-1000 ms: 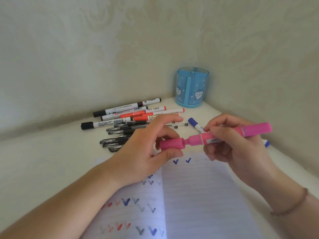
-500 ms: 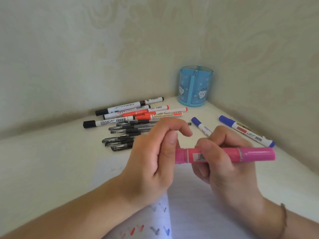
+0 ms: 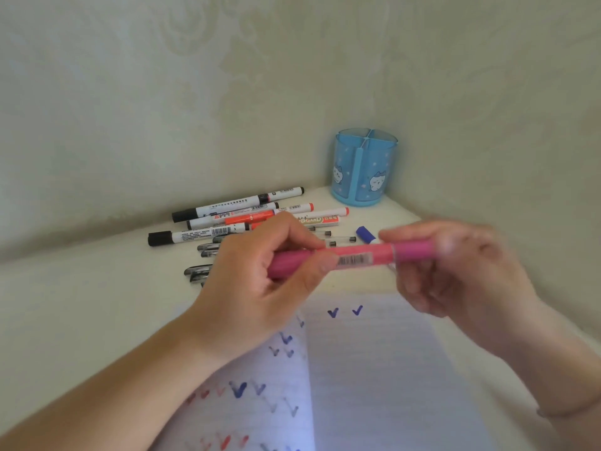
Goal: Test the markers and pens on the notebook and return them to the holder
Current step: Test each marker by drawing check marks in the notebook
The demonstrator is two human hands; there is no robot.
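Note:
A pink highlighter (image 3: pixel 354 257) lies level in the air above the open lined notebook (image 3: pixel 374 369), its cap fitted on. My left hand (image 3: pixel 260 284) grips its left end with thumb and fingers. My right hand (image 3: pixel 455 271), blurred by motion, holds the right end. The notebook pages carry blue, red and grey tick marks. A blue see-through pen holder (image 3: pixel 364 167) with cat pictures stands in the back corner, with nothing showing above its rim.
Black and red whiteboard markers (image 3: pixel 240 216) and several black gel pens (image 3: pixel 205 255) lie in a pile behind my left hand. A blue-capped marker (image 3: pixel 366 234) peeks out behind the highlighter. Walls close in on the back and right.
The cap, off a second ago, now sits on the highlighter. Both hands have lifted it slightly, and the camera view has shifted so the notebook's ticks show again.

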